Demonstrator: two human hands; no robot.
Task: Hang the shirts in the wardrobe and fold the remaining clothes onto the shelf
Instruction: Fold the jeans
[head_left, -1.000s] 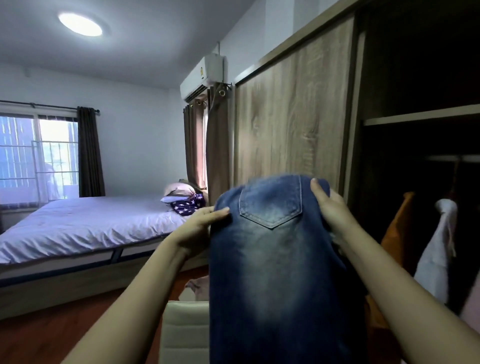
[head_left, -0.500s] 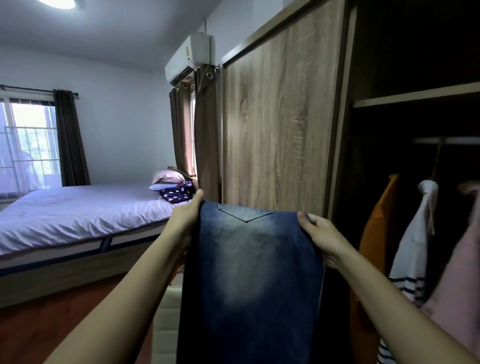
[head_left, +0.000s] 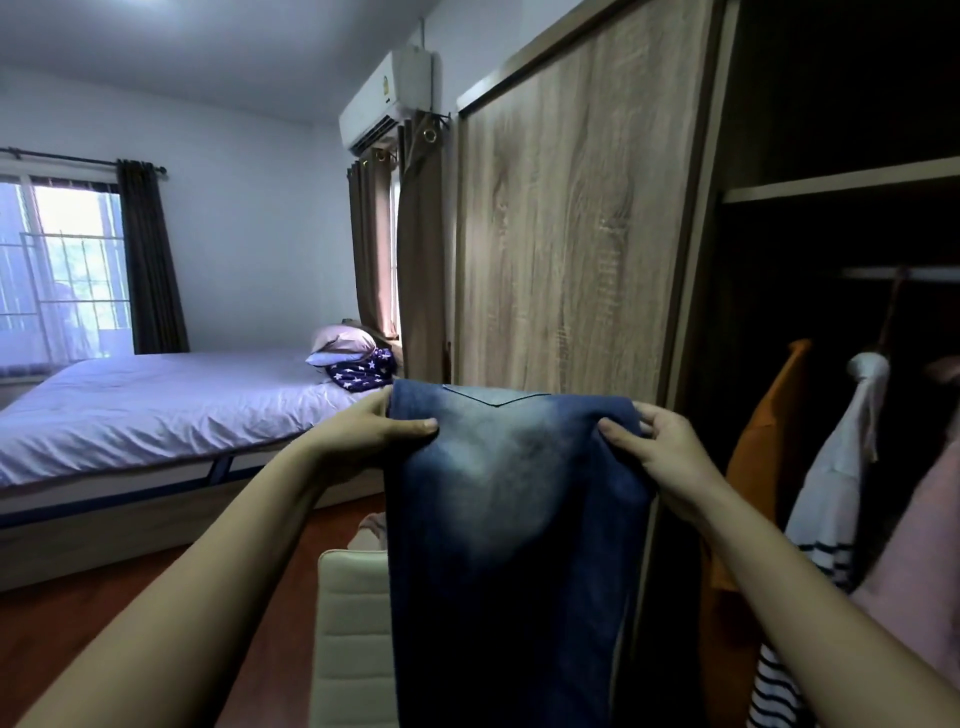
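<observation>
**Wardrobe** (head_left: 571, 208): a tall flat door in pale wood-grain laminate stands left of an open, dark bay. A thin shelf (head_left: 841, 179) crosses the bay, with a pale rail (head_left: 898, 273) below it.

**Bed** (head_left: 156, 410): a low rectangular frame under a smooth, lightly creased lilac sheet, well to my left.

**Jeans** (head_left: 509, 519): heavy blue denim, faded pale through the middle and dark at the edges. I hold them up before the lower part of the wardrobe door. They are doubled over at the top, where the point of a stitched pocket shows, and they hang straight down out of view.

**Hung shirts**, inside the bay at right: an orange shirt (head_left: 763, 467), a white shirt with dark stripes (head_left: 831, 493) and a soft pink shirt (head_left: 924, 545).

**Chair** (head_left: 353, 623): cream padded upholstery with ribbed seams, partly behind the denim.

**Air conditioner** (head_left: 387, 98): a white boxy unit high on the wall.

**Left hand** (head_left: 363, 431): clamps the left top edge of the denim, thumb flat on the near face and fingers behind.

**Right hand** (head_left: 660, 447): grips the right top edge, thumb on the near face and fingers curled round the fold.

**Pillow** (head_left: 343, 340): rounded and pale pink, at the head of the bed.
</observation>
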